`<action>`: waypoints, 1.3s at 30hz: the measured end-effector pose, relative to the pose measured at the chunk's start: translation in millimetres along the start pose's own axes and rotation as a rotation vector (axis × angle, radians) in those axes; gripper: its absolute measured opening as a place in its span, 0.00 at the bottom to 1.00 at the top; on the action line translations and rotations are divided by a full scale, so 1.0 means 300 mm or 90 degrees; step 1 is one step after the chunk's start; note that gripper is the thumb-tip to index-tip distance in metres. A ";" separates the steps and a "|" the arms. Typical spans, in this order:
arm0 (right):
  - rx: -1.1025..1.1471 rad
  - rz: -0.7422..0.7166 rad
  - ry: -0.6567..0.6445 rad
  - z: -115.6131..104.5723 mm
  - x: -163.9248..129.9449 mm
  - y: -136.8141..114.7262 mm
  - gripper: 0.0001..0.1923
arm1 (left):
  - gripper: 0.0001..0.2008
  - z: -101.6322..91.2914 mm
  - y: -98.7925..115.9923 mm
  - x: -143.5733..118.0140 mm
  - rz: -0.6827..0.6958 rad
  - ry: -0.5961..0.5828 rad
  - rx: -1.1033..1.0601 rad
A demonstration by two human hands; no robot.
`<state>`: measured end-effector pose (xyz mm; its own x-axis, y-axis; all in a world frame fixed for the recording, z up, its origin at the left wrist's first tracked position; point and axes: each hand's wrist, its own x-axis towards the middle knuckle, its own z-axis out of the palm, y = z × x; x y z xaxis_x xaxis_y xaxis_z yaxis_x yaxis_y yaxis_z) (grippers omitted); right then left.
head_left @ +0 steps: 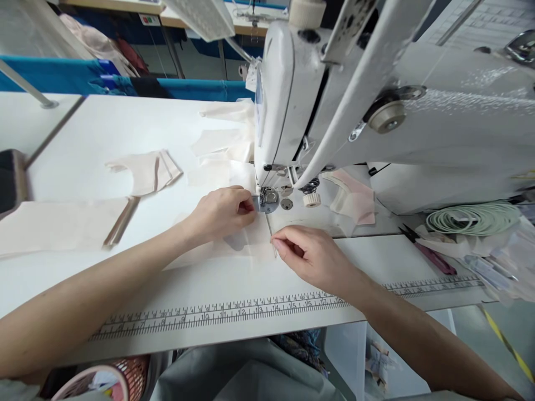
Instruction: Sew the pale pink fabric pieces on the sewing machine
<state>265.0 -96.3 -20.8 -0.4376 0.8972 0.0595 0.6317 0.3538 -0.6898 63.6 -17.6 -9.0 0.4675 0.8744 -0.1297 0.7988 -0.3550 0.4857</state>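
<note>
One pale fabric piece (246, 242) lies flat on the white sewing table (104, 133), its far edge at the presser foot (267, 200) of one sewing machine (292, 89). The left hand (221, 213) pinches its edge beside the foot; the right hand (311, 257) pinches its near edge. Two folded fabric pieces (146, 171) sit behind, one printed ruler (234, 309) in front.

A white sewing machine (376, 100) fills the right and upper middle, its head overhanging the presser foot (267, 200), so the only way in there is low along the table (104, 128). Left of the machine the table is broad and open, apart from cut fabric pieces (146, 170) and a metal strip (121, 221). Right of the machine, scissors (426, 250), coiled cord (472, 218) and clutter crowd the surface.
</note>
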 end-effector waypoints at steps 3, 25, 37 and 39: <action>-0.244 -0.108 0.084 0.020 0.001 0.015 0.17 | 0.08 0.002 -0.002 0.000 -0.007 0.000 -0.004; -0.470 -0.116 0.032 0.032 0.005 0.002 0.21 | 0.10 -0.029 0.002 -0.063 0.079 0.098 0.122; -0.458 -0.135 0.065 0.041 0.000 0.008 0.20 | 0.17 0.124 0.008 -0.221 0.390 0.184 0.326; -0.459 -0.135 0.067 0.042 0.000 0.007 0.20 | 0.18 0.137 0.002 -0.214 0.385 0.199 0.326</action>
<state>258.3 -98.8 -31.5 -0.5558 0.7981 0.2327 0.8183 0.5745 -0.0159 49.7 -87.6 -35.9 0.8033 0.5104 0.3070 0.5532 -0.8304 -0.0668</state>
